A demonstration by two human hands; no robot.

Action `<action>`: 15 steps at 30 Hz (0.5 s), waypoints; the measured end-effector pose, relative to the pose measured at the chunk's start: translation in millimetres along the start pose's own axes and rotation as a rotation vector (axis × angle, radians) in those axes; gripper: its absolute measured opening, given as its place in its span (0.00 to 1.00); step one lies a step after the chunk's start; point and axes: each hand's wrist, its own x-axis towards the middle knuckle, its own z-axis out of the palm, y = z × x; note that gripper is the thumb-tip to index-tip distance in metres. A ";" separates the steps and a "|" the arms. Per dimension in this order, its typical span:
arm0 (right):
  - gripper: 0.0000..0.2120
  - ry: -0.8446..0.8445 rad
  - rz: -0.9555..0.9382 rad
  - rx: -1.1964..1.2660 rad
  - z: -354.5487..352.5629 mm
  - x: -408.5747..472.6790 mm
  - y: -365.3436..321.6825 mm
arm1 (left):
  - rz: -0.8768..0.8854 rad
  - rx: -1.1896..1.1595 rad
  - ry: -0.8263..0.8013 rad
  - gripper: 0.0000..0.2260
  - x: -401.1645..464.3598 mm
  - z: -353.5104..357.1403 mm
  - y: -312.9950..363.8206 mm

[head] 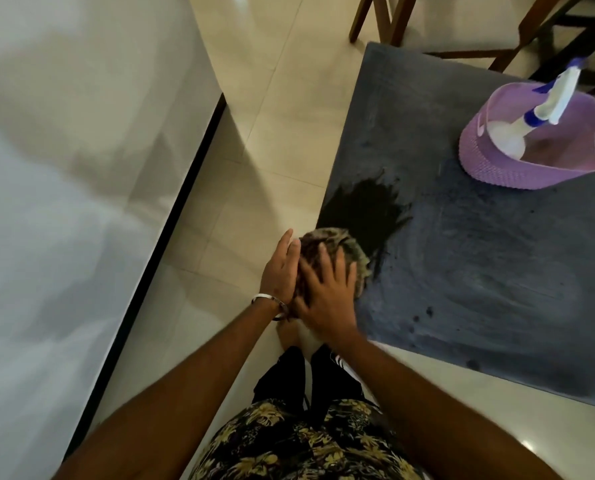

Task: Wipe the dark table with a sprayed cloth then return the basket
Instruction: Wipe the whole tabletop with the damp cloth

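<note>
- Hands: right hand point(327, 296) presses spread fingers on the cloth point(344, 251); left hand point(282, 271) lies flat beside it.
- Keep even pressure, overlapping strokes across the dark table point(497, 271).

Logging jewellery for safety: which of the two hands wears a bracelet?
The left hand, with a metal bangle on its wrist; the right hand shows none.

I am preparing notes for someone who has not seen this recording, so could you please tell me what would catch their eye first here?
First, both hands at the near left edge of the dark table: the right hand spreads over a bunched cloth, the left hand against its side. Just beyond the cloth, a wet black patch stands out. At the far right sits a purple basket holding a spray bottle.
</note>
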 end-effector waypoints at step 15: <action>0.39 0.066 0.647 0.045 -31.4 -98.9 172.8 | 0.049 0.060 0.007 0.25 -10.7 13.2 3.7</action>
